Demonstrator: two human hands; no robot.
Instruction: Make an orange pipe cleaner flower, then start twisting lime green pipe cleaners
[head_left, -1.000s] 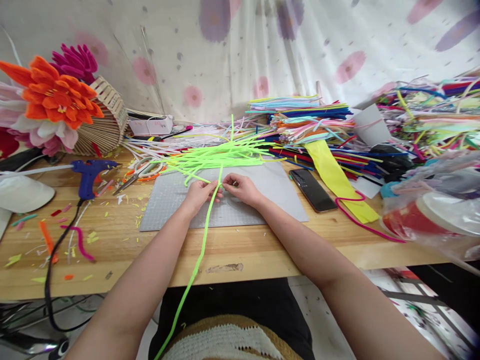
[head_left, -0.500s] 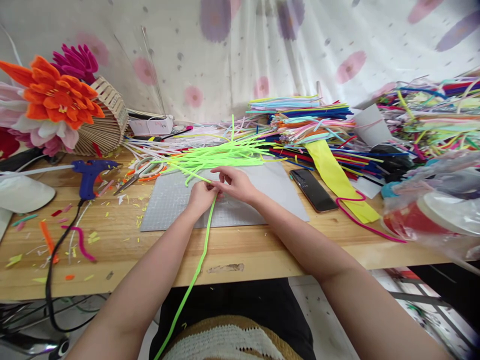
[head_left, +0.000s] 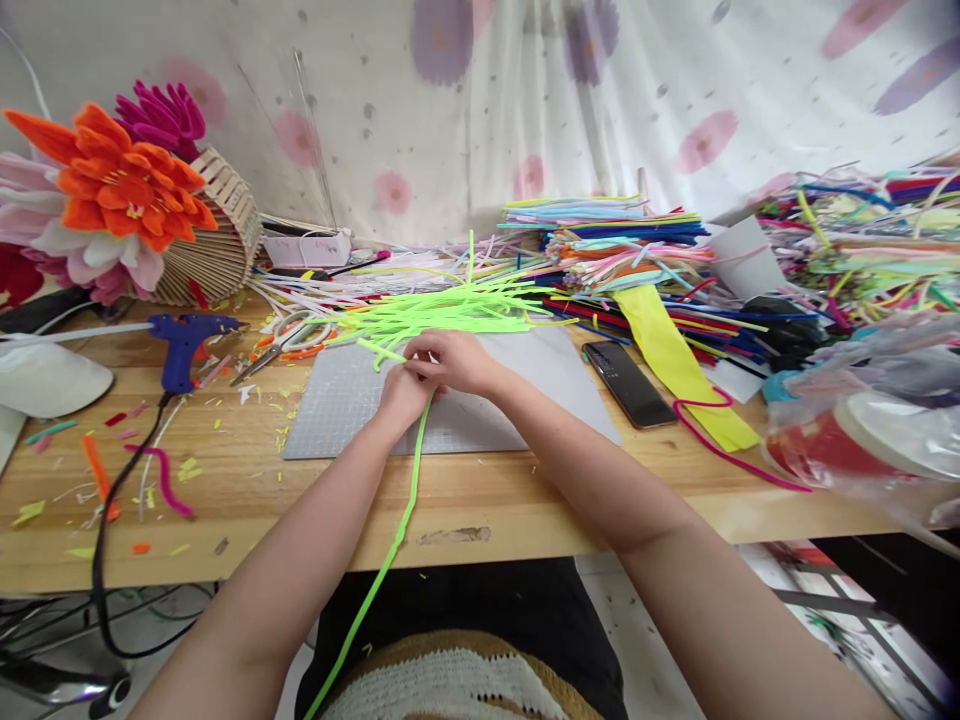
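Note:
Over the grey cutting mat (head_left: pixel 337 420), my left hand (head_left: pixel 405 398) is closed on a long bright green pipe cleaner (head_left: pixel 409 500). Its tail hangs down over the table edge toward my lap, and a short end sticks out to the upper left of my fingers. My right hand (head_left: pixel 457 360) meets the left at the same spot, its fingers bent and closed on the pipe cleaner; the fingertips are partly hidden. Just beyond both hands lies a loose pile of bright green pipe cleaners (head_left: pixel 457 308).
Scissors (head_left: pixel 274 350) and a blue glue gun (head_left: pixel 180 350) lie to the left among scraps. A phone (head_left: pixel 628 383) and yellow strip (head_left: pixel 682 360) are on the right, near a plastic-wrapped tub (head_left: pixel 847 440). Bundled pipe cleaners (head_left: pixel 622 250) line the back; flowers (head_left: pixel 131 195) stand at left.
My right hand has moved slightly left and its fingers have folded down onto the left hand. The short upper end of the pipe cleaner now shows less length. The view has shifted slightly.

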